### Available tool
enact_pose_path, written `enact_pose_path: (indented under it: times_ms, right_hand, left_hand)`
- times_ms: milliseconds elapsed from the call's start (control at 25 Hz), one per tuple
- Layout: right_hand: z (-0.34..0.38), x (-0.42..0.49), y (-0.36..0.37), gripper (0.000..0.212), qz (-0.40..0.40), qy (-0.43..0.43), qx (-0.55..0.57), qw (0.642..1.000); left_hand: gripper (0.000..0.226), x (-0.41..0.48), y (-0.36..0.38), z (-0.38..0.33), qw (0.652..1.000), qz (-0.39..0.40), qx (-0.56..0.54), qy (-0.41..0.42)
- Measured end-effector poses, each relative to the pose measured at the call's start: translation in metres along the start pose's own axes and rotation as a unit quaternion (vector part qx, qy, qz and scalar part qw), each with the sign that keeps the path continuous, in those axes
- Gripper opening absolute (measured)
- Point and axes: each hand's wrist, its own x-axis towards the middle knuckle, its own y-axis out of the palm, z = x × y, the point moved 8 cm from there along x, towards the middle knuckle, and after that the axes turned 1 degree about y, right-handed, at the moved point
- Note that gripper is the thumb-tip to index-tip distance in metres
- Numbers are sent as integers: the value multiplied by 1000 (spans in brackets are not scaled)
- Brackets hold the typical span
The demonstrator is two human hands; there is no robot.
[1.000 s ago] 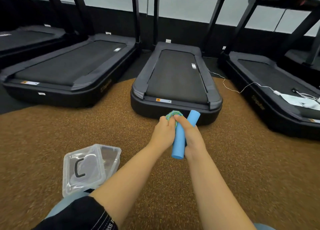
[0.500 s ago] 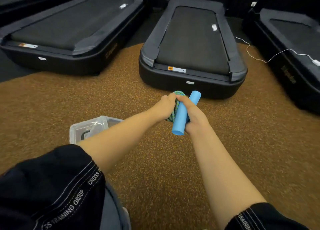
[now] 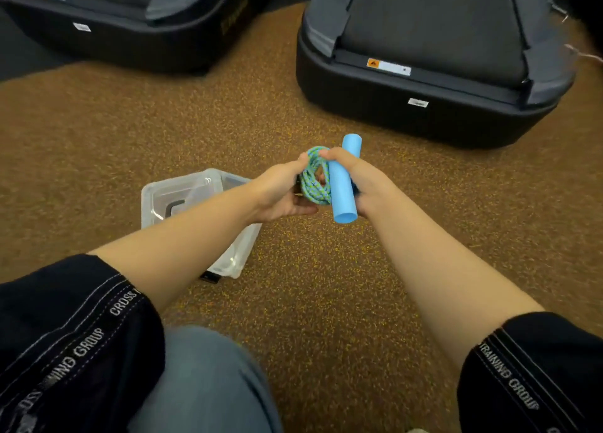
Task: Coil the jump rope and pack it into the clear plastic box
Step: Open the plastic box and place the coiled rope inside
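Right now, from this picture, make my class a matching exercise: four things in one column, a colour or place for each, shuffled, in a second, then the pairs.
1 rope
2 handle
3 box
4 treadmill

A black, farthest away
B clear, on the floor
C plain light blue, in the right hand
D green-blue, coiled, in the left hand

Pairs: 1-D, 2-C, 3-B, 4-A

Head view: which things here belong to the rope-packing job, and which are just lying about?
Job:
coiled rope, blue handle, clear plastic box, left hand, right hand

Just there:
right treadmill, left treadmill, speckled floor
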Motion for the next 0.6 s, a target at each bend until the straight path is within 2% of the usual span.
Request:
enact_pose_path:
  times_ms: [240, 400, 520, 600]
  right_hand:
    - [-36, 53, 34, 15, 29, 48, -112, 992]
    - [-52, 82, 54, 18, 34, 57, -148, 987]
    - [-67, 105, 72, 17, 53, 73, -186, 978]
    - [-76, 120, 83, 16, 61, 80, -203, 974]
  left_hand:
    - [41, 29, -67, 59, 996, -51, -54, -50]
    - [40, 33, -113, 79, 990, -96, -88, -59]
    - [30, 24, -163, 86, 971, -201, -125, -36]
    - [23, 10, -204, 97, 938, -317, -138, -25]
